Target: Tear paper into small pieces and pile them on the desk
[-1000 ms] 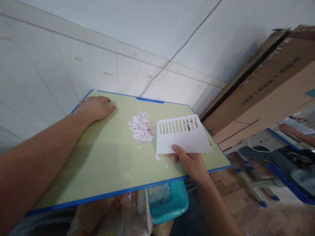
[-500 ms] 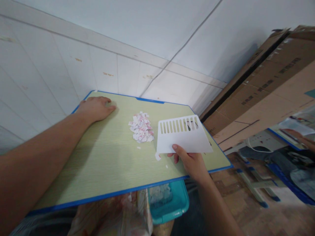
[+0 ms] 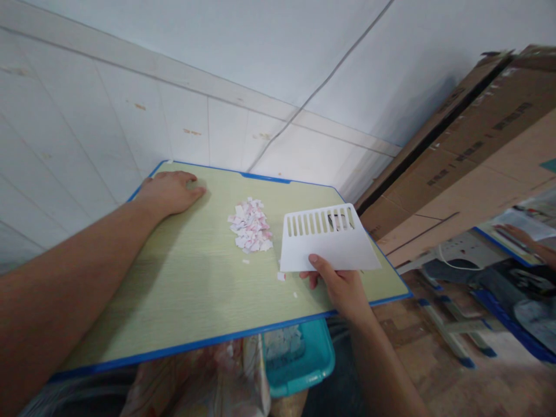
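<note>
My right hand point(image 3: 336, 281) grips the lower edge of a white slotted sheet point(image 3: 321, 249), thumb on top and fingers underneath. A row of long slots runs along the sheet's far side, and a dark-rimmed object on the desk shows through some of them. Left of the sheet lies a heap of torn paper scraps point(image 3: 251, 226), white with pinkish marks. A few loose bits, such as a paper scrap point(image 3: 281, 277), are scattered nearer to me. My left hand point(image 3: 169, 191) rests at the desk's far left corner, fingers loosely bent and apart, holding nothing.
The pale green desk point(image 3: 182, 289) has a blue rim and stands against a white wall point(image 3: 174, 104). Tall cardboard boxes point(image 3: 469, 150) lean at the right. Below the front edge sits a teal basket point(image 3: 319, 359) with paper inside. Another person's hand point(image 3: 521, 237) shows far right.
My right hand has shifted the slotted sheet slightly to the right, away from the paper heap. The left hand has stayed in place.
</note>
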